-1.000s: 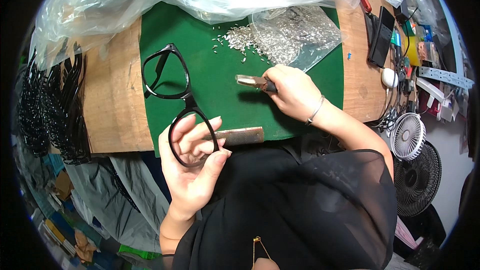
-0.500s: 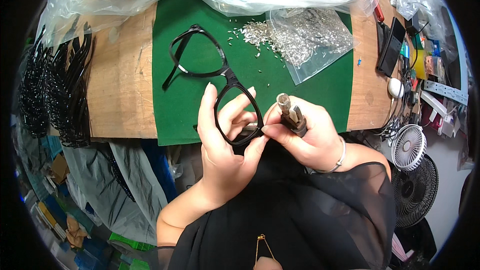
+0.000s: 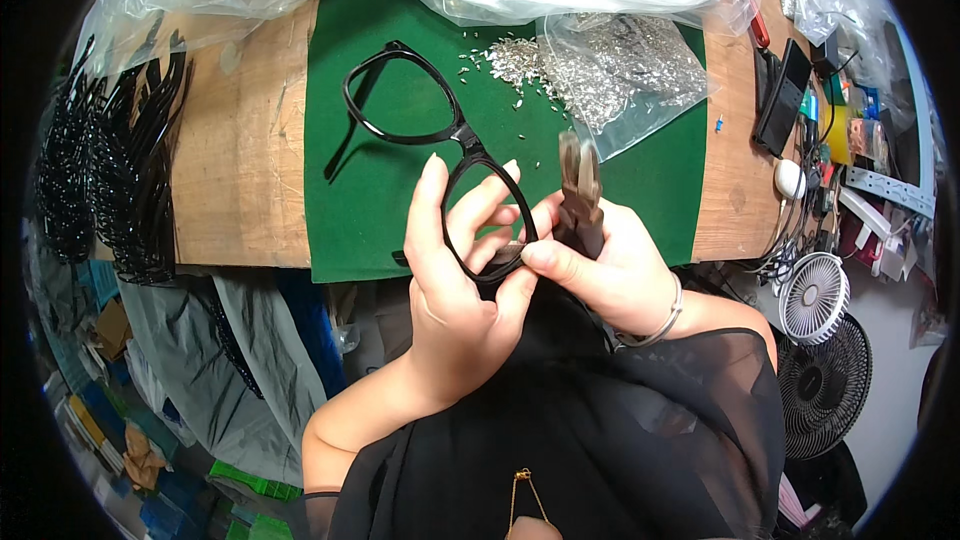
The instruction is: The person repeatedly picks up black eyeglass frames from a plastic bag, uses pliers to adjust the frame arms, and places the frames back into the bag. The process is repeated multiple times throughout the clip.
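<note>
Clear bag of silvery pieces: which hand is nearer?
Right. The right hand is just below the bag, holding pliers; the left hand is farther, lower left, holding the glasses frame.

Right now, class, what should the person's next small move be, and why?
Perhaps the right hand should press its thumb lightly against the glasses: the thumb tip is at their lower rim, the left hand holds them there, and the pliers in the right hand point up, away from that rim.
</note>
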A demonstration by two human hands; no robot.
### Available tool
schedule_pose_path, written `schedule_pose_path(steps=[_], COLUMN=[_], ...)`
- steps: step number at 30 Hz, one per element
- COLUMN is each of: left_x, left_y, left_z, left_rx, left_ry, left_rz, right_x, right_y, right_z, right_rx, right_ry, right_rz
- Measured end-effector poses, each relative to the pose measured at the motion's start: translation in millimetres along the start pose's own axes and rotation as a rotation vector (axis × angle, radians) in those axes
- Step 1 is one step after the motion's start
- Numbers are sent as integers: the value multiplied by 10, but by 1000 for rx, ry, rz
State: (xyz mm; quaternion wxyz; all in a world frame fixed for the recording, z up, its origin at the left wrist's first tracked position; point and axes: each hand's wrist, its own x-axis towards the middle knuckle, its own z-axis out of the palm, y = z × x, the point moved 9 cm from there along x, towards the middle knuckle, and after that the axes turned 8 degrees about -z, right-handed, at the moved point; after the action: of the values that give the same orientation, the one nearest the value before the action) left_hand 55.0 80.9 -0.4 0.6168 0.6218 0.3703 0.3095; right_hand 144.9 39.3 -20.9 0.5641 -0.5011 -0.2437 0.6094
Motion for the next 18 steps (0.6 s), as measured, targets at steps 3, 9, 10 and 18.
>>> schedule_pose_path(steps=[3, 9, 10, 18], left_x=[7, -45, -39, 21], left_y=[71, 110, 107, 103], left_z=[-31, -28, -30, -103], left_rx=[-54, 56, 64, -119], left_ry=[28, 68, 50, -132], left_rz=[31, 104, 102, -115], right_x=[-38, 3, 13, -34], right_y=[-64, -10, 30, -82], right_z=[-2, 40, 48, 71], right_rx=[-158, -28, -22, -134], right_ry=[-34, -25, -47, -234], right_rz=[-141, -45, 19, 35])
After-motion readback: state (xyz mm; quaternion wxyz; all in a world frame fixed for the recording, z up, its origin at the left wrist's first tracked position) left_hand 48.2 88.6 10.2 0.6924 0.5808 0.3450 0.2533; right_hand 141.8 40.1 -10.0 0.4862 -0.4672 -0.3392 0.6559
